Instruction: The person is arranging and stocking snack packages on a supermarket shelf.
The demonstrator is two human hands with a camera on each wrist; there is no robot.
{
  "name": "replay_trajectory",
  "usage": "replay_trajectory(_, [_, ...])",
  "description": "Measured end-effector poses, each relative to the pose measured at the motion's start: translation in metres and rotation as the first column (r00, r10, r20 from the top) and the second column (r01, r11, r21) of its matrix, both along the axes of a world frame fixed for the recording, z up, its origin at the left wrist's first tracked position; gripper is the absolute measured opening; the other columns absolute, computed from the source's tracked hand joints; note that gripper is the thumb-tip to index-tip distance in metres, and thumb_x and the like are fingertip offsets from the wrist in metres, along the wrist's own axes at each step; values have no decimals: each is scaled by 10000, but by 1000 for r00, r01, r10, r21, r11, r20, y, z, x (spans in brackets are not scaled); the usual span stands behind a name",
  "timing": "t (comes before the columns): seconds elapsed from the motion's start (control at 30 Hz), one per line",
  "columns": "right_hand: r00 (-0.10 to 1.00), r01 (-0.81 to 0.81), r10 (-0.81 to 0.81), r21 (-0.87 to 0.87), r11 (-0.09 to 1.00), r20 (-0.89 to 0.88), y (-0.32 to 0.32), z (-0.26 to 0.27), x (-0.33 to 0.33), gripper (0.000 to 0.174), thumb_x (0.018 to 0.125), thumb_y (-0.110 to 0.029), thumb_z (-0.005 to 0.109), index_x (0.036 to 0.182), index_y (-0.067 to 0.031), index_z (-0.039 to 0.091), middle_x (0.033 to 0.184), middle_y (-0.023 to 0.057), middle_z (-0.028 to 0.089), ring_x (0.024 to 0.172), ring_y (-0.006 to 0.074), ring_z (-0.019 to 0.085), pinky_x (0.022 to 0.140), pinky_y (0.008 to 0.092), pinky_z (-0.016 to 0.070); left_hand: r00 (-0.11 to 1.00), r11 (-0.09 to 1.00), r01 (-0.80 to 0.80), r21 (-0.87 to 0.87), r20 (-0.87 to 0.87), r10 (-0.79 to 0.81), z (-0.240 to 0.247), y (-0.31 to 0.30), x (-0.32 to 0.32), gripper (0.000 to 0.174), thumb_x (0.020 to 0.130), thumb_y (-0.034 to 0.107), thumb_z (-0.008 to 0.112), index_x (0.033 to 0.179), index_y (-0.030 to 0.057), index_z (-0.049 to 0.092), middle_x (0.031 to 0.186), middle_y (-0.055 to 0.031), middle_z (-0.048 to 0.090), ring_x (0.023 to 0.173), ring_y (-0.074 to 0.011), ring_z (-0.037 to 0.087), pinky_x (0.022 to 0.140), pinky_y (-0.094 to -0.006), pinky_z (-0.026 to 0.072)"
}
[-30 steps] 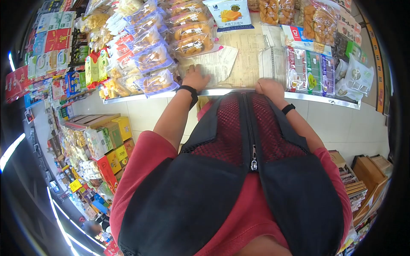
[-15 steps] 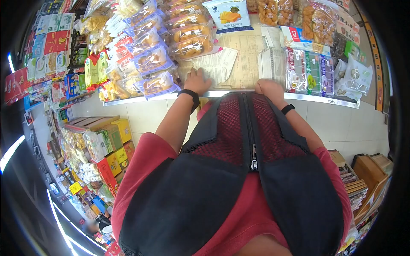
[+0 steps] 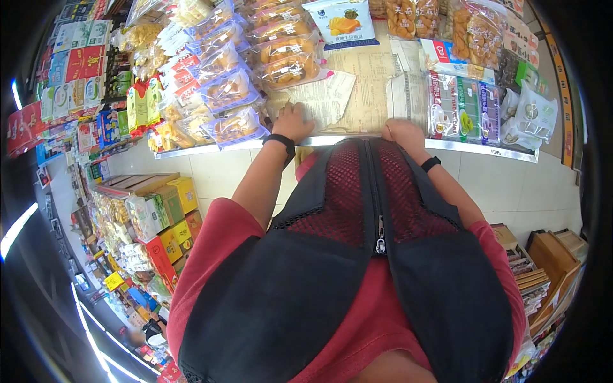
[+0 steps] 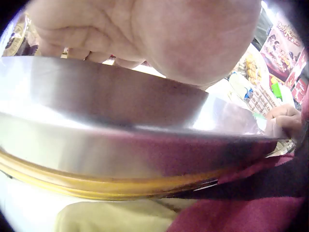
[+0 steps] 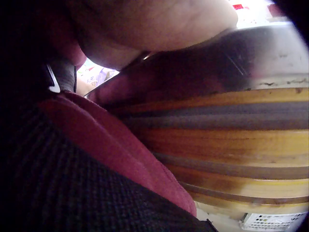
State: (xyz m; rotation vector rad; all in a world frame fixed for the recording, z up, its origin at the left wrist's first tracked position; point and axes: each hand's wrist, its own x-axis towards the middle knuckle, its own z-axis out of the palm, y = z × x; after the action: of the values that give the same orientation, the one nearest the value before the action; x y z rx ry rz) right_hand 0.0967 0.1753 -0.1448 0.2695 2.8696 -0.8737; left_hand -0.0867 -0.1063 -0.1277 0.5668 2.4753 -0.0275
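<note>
Hardly any movement since 1 second ago | left hand [image 3: 294, 122] rests on paper [image 3: 333, 96], fingers spread, holding nothing | right hand [image 3: 405, 135] curled at metal edge [image 4: 120, 142], hold unclear

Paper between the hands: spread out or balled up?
Spread out: the paper lies flat between the snack packs, its print showing.

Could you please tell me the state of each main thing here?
Paper sheet: ragged-edged.
Left hand: fingers extended over the paper sheet.
Right hand: fingers curled, at the metal rim.
Vest zipper: partly closed.
Bread packs: wrapped in clear plastic.
</note>
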Motion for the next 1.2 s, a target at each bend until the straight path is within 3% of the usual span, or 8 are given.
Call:
replay_trajectory(0.17, [1000,-4,3,-30,1000,-12,0,-3,1,228,835,-282,557,755,-76,615,778,139,655,788,350,644,699,476,512,1000,1000,-14,25,10,14,-1,0,-1,830,828,482,612,1478,58,318,1524,-279,284,1389,-437,324,1108,-509,346])
replay_trajectory(0.23, [996,0,1,17,1000,-86,-1,-5,2,227,834,-275,557,737,-78,616,737,132,650,747,346,644,665,470,516,1000,1000,-9,-4,-7,9,4,4,3,833,847,483,597,1473,13,313,1491,-315,318,1356,-467,359,1118,-472,342])
replay_trajectory(0.33, [982,13,-3,49,999,-187,-3,-8,3,235,829,-269,558,703,-79,614,686,130,638,689,343,640,621,469,517,1000,1000,-19,9,8,19,2,5,2,820,830,489,612,1460,50,326,1514,-290,291,1382,-450,327,1101,-527,343])
replay_trajectory(0.73, [940,47,-12,95,994,-341,-5,-10,4,210,805,-219,565,652,-79,603,628,125,615,608,324,626,571,466,508,1000,999,-19,-27,16,20,10,14,3,797,843,478,603,1467,64,330,1514,-279,299,1395,-457,308,1117,-509,328])
replay_trajectory(0.8, [941,50,-14,98,994,-338,-4,-11,3,210,804,-217,565,651,-79,601,628,125,615,610,324,627,570,467,506,1000,1000,27,2,-6,-27,13,21,7,787,866,439,598,1459,-3,330,1489,-314,327,1351,-475,364,1116,-476,345])
replay_trajectory(1.0, [946,45,-17,81,996,-323,-4,-10,4,211,805,-218,568,650,-77,595,629,126,617,619,322,630,576,469,508,965,935,261,240,-70,-252,6,40,15,733,814,420,632,1404,36,428,1458,-250,378,1317,-417,409,1069,-477,401])
replay_trajectory(1.13, [950,36,-18,52,998,-312,-4,-7,5,208,804,-215,579,650,-77,596,621,126,615,610,319,629,575,462,512,953,923,304,237,-53,-300,9,54,24,711,792,401,664,1364,34,457,1407,-253,413,1265,-426,447,1011,-481,453])
replay_trajectory(1.2, [946,44,-23,59,997,-324,-4,-8,6,205,804,-214,581,651,-78,598,620,126,615,610,317,630,574,459,513,963,951,263,160,7,-268,18,65,25,740,792,426,704,1337,-15,470,1407,-303,414,1262,-459,456,1027,-479,438])
